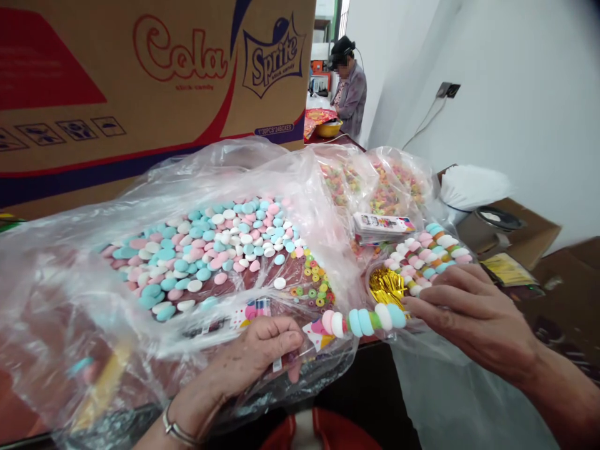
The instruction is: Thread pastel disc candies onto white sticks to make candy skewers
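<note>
Carton close behind candy bag

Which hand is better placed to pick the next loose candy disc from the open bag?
Left, probably. The left hand rests on the open bag, near the loose candy discs. The right hand is off to the side and pinches the end of the candy string.
</note>
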The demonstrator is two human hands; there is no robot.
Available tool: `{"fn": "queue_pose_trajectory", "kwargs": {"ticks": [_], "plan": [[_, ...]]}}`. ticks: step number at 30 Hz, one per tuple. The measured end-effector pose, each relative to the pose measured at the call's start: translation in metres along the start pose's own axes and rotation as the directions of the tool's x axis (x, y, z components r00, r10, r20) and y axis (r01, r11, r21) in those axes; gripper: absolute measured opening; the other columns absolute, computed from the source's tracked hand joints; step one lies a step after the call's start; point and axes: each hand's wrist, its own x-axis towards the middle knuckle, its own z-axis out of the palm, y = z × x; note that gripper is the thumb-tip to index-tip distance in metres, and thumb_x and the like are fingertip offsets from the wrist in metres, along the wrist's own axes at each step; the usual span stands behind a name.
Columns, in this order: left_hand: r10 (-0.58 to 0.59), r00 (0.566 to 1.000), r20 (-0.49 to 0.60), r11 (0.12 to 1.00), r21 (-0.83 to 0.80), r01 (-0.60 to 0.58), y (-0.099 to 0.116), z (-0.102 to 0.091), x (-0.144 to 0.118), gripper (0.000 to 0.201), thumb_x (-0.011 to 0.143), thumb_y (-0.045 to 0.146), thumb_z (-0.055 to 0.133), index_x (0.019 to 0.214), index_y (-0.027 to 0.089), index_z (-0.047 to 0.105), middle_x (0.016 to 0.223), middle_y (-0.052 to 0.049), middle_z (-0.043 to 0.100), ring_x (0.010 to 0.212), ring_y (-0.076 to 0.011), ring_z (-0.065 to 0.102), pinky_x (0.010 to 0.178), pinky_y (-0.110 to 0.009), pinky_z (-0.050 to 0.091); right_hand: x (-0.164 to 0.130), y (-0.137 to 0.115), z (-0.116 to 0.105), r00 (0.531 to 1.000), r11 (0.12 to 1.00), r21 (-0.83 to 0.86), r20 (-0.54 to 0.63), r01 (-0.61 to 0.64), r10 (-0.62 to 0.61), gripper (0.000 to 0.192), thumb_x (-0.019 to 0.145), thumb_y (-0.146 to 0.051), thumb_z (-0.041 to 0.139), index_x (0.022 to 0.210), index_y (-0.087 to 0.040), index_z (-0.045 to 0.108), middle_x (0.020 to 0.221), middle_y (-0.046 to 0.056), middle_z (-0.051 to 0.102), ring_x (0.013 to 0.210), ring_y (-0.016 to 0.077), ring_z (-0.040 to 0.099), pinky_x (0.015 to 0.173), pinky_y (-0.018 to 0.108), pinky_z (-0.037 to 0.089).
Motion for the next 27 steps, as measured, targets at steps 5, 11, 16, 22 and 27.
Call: {"fn": "queue_pose_trajectory", "kwargs": {"ticks": [5,11,16,22,27], "plan": [[-0.053,0.998,0.041,0.996,0.069,0.05,0.007,-0.001,-0.001,0.037,0.09,0.05,0.056,0.074,0.017,0.062,0.06,0.001,0.067,0.05,-0.0096,0.038,0.049,-0.022,0.024,0.005,0.0,-0.002,1.0,1.0,-0.02,0.024,0.011,-0.011,0.021,0.095,-0.017,0.051,0.107,-0.028,0.064,0.088,0.001,0.069,0.077,0.0165,0.056,0.072,0.037,0.038],[-0.051,0.998,0.039,0.994,0.099,0.047,0.012,-0.003,0.001,0.036,0.091,0.047,0.055,0.072,0.017,0.059,0.06,0.002,0.066,0.052,-0.0094,0.042,0.051,-0.022,0.027,0.01,0.001,0.0,0.996,0.997,0.071,0.088,-0.001,-0.005,0.018,0.097,-0.021,0.05,0.102,-0.026,0.066,0.081,0.001,0.066,0.073,0.0159,0.052,0.069,0.035,0.035],[-0.036,0.996,0.081,0.978,0.207,0.019,0.013,-0.005,0.003,0.031,0.091,0.044,0.055,0.077,0.017,0.061,0.066,0.001,0.067,0.061,-0.0125,0.055,0.058,-0.023,0.037,0.014,-0.002,0.007,0.994,0.996,0.078,0.106,-0.032,0.024,0.022,0.097,-0.022,0.047,0.094,-0.023,0.069,0.076,0.003,0.063,0.072,0.0167,0.049,0.071,0.035,0.036],[-0.019,0.999,0.042,0.974,0.227,0.009,0.014,-0.004,0.002,0.029,0.091,0.042,0.056,0.076,0.018,0.06,0.065,0.003,0.065,0.062,-0.0121,0.055,0.06,-0.022,0.038,0.017,-0.005,0.009,0.978,0.989,0.116,0.196,-0.089,0.065,0.024,0.096,-0.027,0.048,0.088,-0.021,0.07,0.071,0.003,0.058,0.071,0.0168,0.048,0.07,0.034,0.035],[-0.011,1.0,0.019,0.978,0.207,0.007,0.013,-0.005,0.001,0.025,0.089,0.038,0.059,0.073,0.018,0.061,0.064,0.004,0.064,0.062,-0.0117,0.055,0.06,-0.021,0.039,0.017,-0.004,0.01,0.974,0.965,0.238,0.217,-0.11,0.058,0.023,0.097,-0.024,0.047,0.089,-0.02,0.069,0.068,0.002,0.055,0.068,0.0163,0.046,0.067,0.033,0.033]]}}
